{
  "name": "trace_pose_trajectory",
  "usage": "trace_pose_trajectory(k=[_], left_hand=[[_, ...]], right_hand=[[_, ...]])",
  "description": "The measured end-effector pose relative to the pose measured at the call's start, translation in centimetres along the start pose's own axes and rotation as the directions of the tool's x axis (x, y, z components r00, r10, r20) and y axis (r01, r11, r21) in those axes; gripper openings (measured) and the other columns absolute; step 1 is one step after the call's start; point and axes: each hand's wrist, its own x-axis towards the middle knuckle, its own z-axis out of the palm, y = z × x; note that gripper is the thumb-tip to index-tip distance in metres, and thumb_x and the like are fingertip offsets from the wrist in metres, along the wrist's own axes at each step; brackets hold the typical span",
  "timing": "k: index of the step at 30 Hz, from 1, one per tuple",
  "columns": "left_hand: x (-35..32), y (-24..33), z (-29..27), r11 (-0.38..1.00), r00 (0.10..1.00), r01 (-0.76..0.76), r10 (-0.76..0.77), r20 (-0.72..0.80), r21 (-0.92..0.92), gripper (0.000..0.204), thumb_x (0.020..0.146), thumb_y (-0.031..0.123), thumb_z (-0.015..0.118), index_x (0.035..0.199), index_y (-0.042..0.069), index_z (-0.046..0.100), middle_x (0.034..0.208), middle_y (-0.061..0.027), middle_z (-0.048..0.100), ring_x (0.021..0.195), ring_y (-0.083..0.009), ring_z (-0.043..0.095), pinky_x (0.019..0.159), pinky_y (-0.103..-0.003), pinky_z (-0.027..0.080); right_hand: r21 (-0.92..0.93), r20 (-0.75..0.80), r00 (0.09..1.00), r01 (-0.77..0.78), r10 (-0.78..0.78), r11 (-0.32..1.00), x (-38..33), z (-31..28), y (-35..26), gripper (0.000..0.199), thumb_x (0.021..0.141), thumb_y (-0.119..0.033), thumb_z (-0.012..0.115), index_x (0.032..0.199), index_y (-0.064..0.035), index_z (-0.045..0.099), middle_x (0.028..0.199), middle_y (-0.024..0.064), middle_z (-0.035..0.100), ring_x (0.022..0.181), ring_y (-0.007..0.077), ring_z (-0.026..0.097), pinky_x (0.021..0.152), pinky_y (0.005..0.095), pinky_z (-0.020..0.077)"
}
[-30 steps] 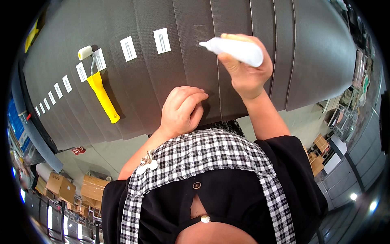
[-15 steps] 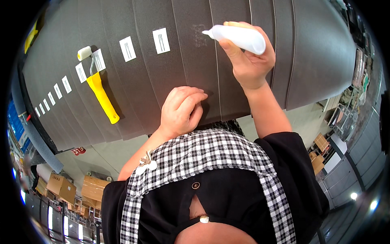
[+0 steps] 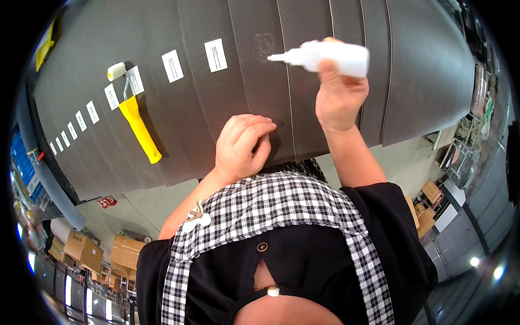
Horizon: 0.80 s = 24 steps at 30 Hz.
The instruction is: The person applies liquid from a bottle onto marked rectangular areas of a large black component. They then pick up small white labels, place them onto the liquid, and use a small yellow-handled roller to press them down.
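The right hand [image 3: 341, 103] grips the white bottle [image 3: 346, 57], long axis three to nine o'clock, its nozzle [image 3: 283, 57] beside the faint patch [image 3: 264, 46] (contact unclear). The left hand [image 3: 241, 143], toward half past seven, is loosely curled, contents indeterminable.

There is one left hand [image 3: 244, 146] and one right hand [image 3: 342, 95]. One bottle [image 3: 341, 58] is on the right, one roller [image 3: 140, 130] on the left. Ten labels [image 3: 216, 55] run from left to middle. The sheets [image 3: 422, 81] overlap; their number cannot be told. Near left are two large boxes [image 3: 83, 253], near right two lit lamps [image 3: 498, 272].
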Motion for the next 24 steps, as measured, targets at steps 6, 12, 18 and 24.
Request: trace_pose_trajectory(k=[6, 12, 18, 24], left_hand=[[3.2, 1.4, -2.2, 0.945, 0.959, 0.221, -0.255, -0.120, -0.242, 0.055, 0.077, 0.016, 0.086, 0.125, 0.002, 0.063, 0.114, -0.0101, 0.066, 0.099, -0.0236, 0.063, 0.082, -0.035, 0.052], [8.2, 0.7, -3.5, 0.929, 0.895, 0.282, -0.345, -0.284, -0.242, 0.054, 0.075, 0.022, 0.090, 0.122, 0.008, 0.067, 0.119, -0.0064, 0.059, 0.096, -0.0169, 0.056, 0.080, -0.030, 0.048], [14.0, -0.7, -7.4, 0.823, 0.861, 0.284, -0.445, -0.248, -0.491, 0.033, 0.084, 0.010, 0.083, 0.112, -0.001, 0.069, 0.107, -0.0049, 0.068, 0.099, -0.0144, 0.066, 0.088, -0.030, 0.054], [27.1, -12.2, -18.0, 0.934, 0.856, 0.215, -0.041, -0.515, 0.284, 0.028, 0.083, 0.026, 0.083, 0.099, 0.004, 0.076, 0.081, -0.0017, 0.065, 0.071, -0.0130, 0.060, 0.069, -0.030, 0.049]], right_hand=[[0.782, 0.272, 0.749, -0.538, 0.604, 0.315, 0.0, 1.8, -1.7, 0.041, 0.101, -0.034, 0.064, 0.129, -0.0039, 0.059, 0.128, 0.0131, 0.064, 0.118, 0.0281, 0.063, 0.095, 0.0337, 0.0599], [0.676, 0.603, 0.586, -0.735, 0.541, 0.042, -0.4, 7.3, -0.3, 0.045, 0.105, -0.040, 0.056, 0.134, -0.0059, 0.054, 0.126, 0.0084, 0.063, 0.115, 0.0213, 0.062, 0.105, 0.0367, 0.0498], [0.440, 0.455, 0.671, -0.741, 0.585, 0.508, 3.5, 10.7, -1.0, 0.046, 0.104, -0.040, 0.057, 0.136, -0.0078, 0.053, 0.127, 0.0052, 0.059, 0.120, 0.0204, 0.053, 0.106, 0.0373, 0.0433], [-0.765, 0.334, 0.924, 0.380, -0.184, 0.519, 14.3, 5.1, 1.5, 0.037, 0.090, -0.024, 0.073, 0.124, -0.0096, 0.065, 0.118, 0.0089, 0.059, 0.114, 0.0281, 0.052, 0.099, 0.0405, 0.0449]])
